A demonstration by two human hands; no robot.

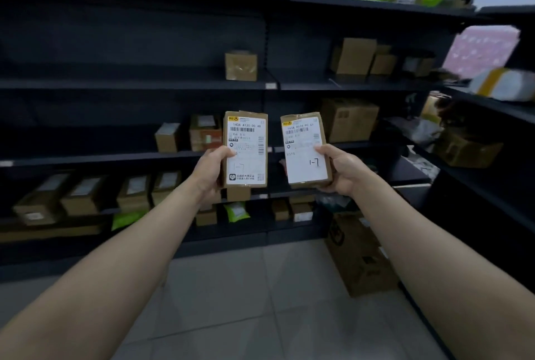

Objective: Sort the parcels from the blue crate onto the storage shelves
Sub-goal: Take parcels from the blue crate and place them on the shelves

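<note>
The left parcel beside the right parcel, apart, before the shelves

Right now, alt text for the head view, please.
The left hand and right hand each hold up a brown parcel; the left parcel and right parcel both show labels marked 1-7. Dark shelves of boxes stand behind.

We find bare room on the second shelf left of a lone box; a floor carton blocks the lower right corner.
</note>
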